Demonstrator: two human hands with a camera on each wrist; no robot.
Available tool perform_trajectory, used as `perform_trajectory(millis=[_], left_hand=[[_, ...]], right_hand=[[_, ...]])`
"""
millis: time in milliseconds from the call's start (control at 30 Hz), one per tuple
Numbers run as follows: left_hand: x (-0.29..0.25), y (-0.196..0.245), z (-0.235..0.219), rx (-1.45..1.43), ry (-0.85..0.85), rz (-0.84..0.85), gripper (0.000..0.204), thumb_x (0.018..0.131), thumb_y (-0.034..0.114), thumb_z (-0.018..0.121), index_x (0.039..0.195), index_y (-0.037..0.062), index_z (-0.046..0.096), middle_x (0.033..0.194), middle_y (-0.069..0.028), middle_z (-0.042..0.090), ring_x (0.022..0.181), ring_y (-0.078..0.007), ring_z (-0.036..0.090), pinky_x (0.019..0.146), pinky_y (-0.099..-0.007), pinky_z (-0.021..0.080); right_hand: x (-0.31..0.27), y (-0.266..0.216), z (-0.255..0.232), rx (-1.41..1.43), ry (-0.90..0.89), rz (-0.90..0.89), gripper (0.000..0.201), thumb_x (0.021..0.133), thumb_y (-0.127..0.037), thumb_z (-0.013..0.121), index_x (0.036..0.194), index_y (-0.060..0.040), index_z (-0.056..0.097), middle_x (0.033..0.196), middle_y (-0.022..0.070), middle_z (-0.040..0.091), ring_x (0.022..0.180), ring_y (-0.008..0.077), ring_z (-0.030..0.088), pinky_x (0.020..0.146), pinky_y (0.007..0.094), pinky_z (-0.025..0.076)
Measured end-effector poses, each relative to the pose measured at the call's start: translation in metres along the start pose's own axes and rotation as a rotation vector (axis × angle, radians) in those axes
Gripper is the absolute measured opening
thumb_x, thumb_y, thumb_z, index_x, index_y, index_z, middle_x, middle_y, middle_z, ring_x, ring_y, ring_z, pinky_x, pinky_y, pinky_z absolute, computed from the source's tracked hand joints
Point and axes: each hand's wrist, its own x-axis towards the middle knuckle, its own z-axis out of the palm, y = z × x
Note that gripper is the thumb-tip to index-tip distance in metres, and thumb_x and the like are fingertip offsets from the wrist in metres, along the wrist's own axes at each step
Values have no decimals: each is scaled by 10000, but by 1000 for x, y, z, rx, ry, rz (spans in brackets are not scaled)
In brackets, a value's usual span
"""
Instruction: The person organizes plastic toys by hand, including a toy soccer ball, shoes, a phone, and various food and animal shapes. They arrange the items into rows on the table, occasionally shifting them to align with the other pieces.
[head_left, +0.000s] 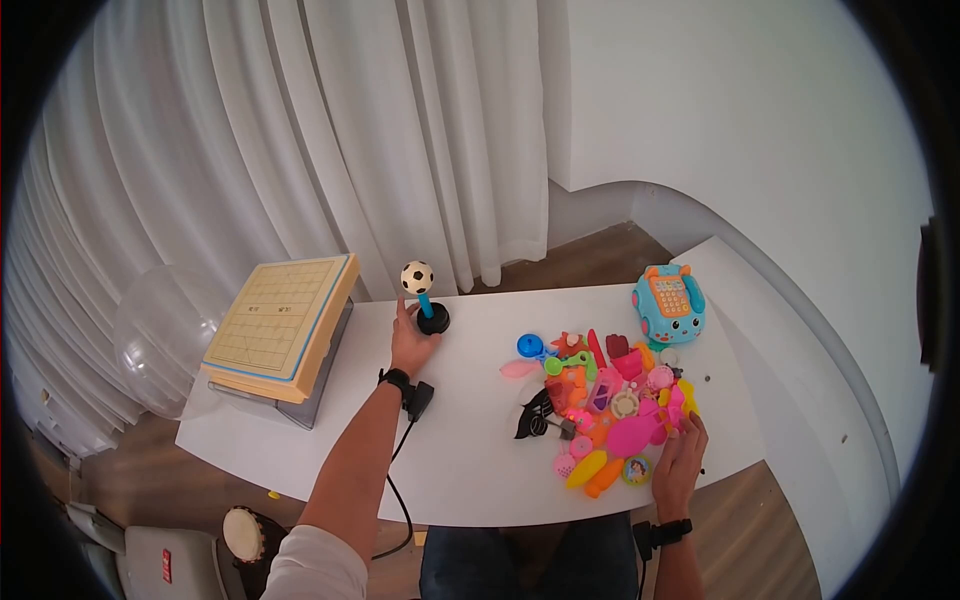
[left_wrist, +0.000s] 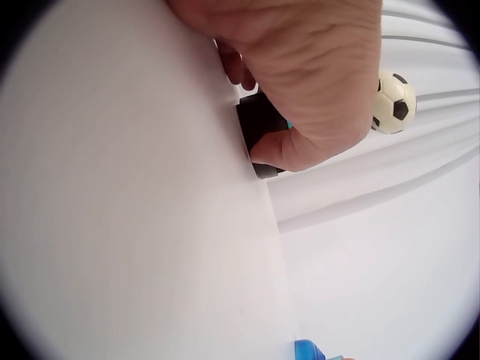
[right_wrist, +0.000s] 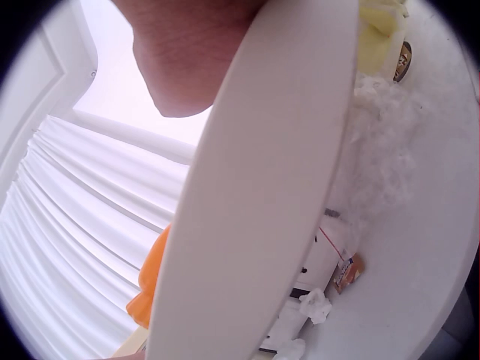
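A toy soccer ball (head_left: 417,277) stands upright on a blue post with a round black base (head_left: 433,319) near the table's back edge. My left hand (head_left: 413,345) grips that base low down, thumb (left_wrist: 279,150) on its near side, other fingers round the far side. On the right, my right hand (head_left: 680,465) rests at the edge of a pile of colourful plastic toys, its fingers loosely extended beside a pink toy (head_left: 675,405). In the right wrist view only part of that hand (right_wrist: 187,60) shows; its fingertips are hidden.
A wooden board with a printed grid (head_left: 280,315) sits tilted on a grey stand at left, with a clear balloon (head_left: 165,340) behind. A blue toy telephone (head_left: 670,308) stands at back right. Below the table's left side are a small drum (head_left: 245,535) and a grey seat (head_left: 175,565).
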Motion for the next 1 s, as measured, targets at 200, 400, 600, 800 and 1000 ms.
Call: perform_trajectory(millis=[200, 400, 600, 800, 1000], left_hand=[[-9, 36, -10, 27, 0, -135, 1274, 763, 291, 932, 1676, -44, 108, 1519, -224, 553, 1397, -406, 508, 1194, -472, 429], [-6, 20, -7, 45, -14, -22, 1340, 765, 397, 959, 1679, -47, 85, 1482, -214, 579, 1385, -396, 516, 1182, -466, 436], [-11, 36, -10, 73, 2, -74, 1329, 791, 407, 945, 1689, -24, 65, 1453, -225, 632, 1388, -412, 532, 1181, -480, 443], [-8, 27, -8, 59, -4, -35, 1292, 831, 389, 918, 1688, -23, 44, 1499, -236, 614, 1408, -419, 535, 1185, -479, 447], [-9, 30, -8, 50, -16, -57, 1275, 836, 375, 914, 1685, -15, 46, 1512, -231, 609, 1417, -424, 537, 1195, -474, 444]], right_hand=[[0, -2, -1, 6, -2, 6, 388, 1134, -210, 495, 1415, 51, 549, 1528, 280, 498, 1425, 462, 502, 1184, 503, 422], [0, -2, -1, -14, 4, -21, 388, 1135, -212, 495, 1414, 53, 550, 1524, 284, 502, 1421, 466, 505, 1175, 503, 430], [-1, -3, -2, -15, 5, -26, 384, 1135, -210, 499, 1411, 52, 550, 1523, 285, 500, 1419, 468, 507, 1174, 505, 431], [0, -1, -1, -21, -6, -16, 391, 1136, -216, 497, 1421, 48, 544, 1525, 285, 499, 1422, 465, 506, 1178, 504, 429], [0, 0, -1, -15, -9, -13, 408, 1136, -226, 495, 1438, 47, 536, 1528, 284, 496, 1427, 462, 503, 1181, 503, 427]])
